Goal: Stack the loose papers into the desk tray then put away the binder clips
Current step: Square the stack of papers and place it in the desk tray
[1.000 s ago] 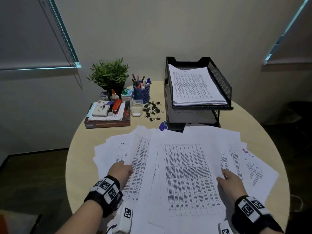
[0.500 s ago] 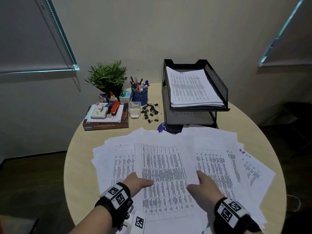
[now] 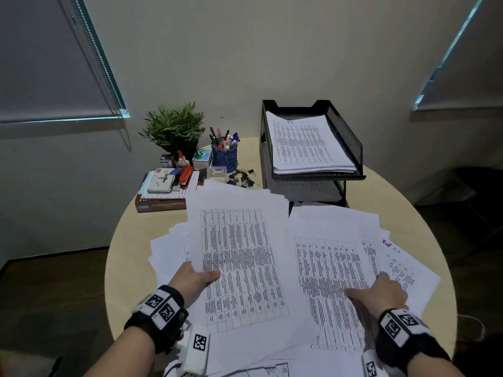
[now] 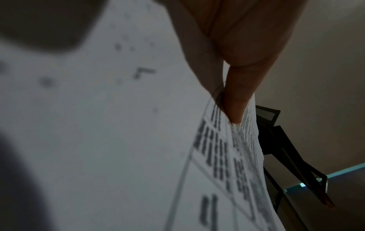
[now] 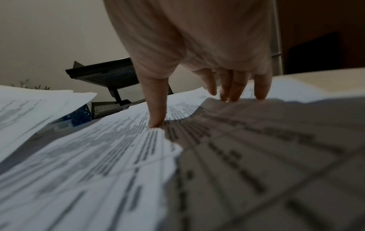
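Note:
Loose printed papers (image 3: 326, 268) lie spread over the near half of the round table (image 3: 408, 213). My left hand (image 3: 196, 276) pinches a small sheaf of sheets (image 3: 239, 254) at its left edge and holds it raised above the spread; the left wrist view shows thumb and fingers (image 4: 233, 100) clamped on the sheets (image 4: 118, 125). My right hand (image 3: 378, 292) rests with straight fingers (image 5: 158, 112) pressing the papers (image 5: 98, 156) on the right. A black mesh desk tray (image 3: 345, 137) with a paper stack stands at the back. Binder clips (image 3: 243, 176) lie left of it.
A book pile with a stapler (image 3: 166, 191), a potted plant (image 3: 174, 129), a blue pen cup (image 3: 224, 156) and a small clear box (image 3: 217, 172) crowd the back left. The table's edge curves close on both sides; walls stand right behind.
My left hand has lifted a sheaf of sheets off the spread and moved it up and left. My right hand slid right across the papers.

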A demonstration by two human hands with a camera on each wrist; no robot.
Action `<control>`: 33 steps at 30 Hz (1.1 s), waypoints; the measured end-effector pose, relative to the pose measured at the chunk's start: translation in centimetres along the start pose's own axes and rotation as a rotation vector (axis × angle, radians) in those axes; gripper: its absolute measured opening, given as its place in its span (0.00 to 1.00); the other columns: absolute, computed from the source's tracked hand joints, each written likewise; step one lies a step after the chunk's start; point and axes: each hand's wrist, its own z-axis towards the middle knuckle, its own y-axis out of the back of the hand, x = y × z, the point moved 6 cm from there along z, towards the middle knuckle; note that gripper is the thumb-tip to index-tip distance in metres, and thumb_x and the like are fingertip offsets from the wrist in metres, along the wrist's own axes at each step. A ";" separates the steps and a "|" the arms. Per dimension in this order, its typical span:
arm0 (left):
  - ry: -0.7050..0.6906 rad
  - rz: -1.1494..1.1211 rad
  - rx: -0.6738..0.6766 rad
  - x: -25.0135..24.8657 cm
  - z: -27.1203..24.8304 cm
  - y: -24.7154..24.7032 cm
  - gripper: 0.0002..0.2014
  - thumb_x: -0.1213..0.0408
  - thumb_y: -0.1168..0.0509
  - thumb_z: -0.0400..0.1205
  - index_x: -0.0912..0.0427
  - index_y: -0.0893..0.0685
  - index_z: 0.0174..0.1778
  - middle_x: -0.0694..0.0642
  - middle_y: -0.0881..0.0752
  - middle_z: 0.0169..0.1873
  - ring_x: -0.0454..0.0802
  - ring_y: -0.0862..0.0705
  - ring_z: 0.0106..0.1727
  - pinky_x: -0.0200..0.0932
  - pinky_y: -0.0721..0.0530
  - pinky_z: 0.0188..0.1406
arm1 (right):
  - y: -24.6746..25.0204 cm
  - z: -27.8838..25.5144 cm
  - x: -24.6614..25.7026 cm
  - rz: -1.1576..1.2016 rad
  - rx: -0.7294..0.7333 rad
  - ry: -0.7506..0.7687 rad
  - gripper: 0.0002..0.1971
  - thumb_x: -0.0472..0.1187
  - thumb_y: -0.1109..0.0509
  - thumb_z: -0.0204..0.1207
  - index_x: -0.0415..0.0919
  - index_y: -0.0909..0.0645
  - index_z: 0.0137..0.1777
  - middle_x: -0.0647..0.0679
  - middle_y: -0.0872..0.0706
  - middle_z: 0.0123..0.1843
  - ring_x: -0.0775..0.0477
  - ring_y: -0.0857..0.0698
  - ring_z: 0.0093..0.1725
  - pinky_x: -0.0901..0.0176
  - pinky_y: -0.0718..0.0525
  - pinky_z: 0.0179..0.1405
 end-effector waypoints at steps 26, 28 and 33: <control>0.213 0.020 -0.067 1.7 -1.9 -0.8 0.42 0.61 0.29 0.77 0.72 0.46 0.79 0.66 0.36 0.78 0.62 0.35 0.78 0.50 0.35 0.73 | 14.3 -1.4 1.5 1.124 0.179 0.326 0.08 0.30 0.39 0.81 0.36 0.18 0.52 0.41 0.09 0.34 0.46 0.11 0.27 0.51 0.11 0.27; 0.201 0.018 -0.027 0.8 -2.5 -2.2 0.41 0.63 0.30 0.78 0.72 0.48 0.80 0.64 0.37 0.78 0.61 0.36 0.78 0.50 0.37 0.75 | 13.5 -1.7 2.3 1.099 0.227 0.307 0.07 0.30 0.39 0.81 0.35 0.19 0.51 0.41 0.10 0.32 0.46 0.11 0.26 0.54 0.13 0.23; 0.211 0.063 0.040 1.3 -2.5 -4.4 0.45 0.47 0.34 0.79 0.68 0.50 0.81 0.64 0.41 0.80 0.60 0.39 0.80 0.52 0.38 0.77 | 6.4 -1.7 2.9 0.961 0.274 0.202 0.09 0.26 0.37 0.79 0.24 0.21 0.56 0.33 0.11 0.36 0.43 0.13 0.27 0.55 0.12 0.28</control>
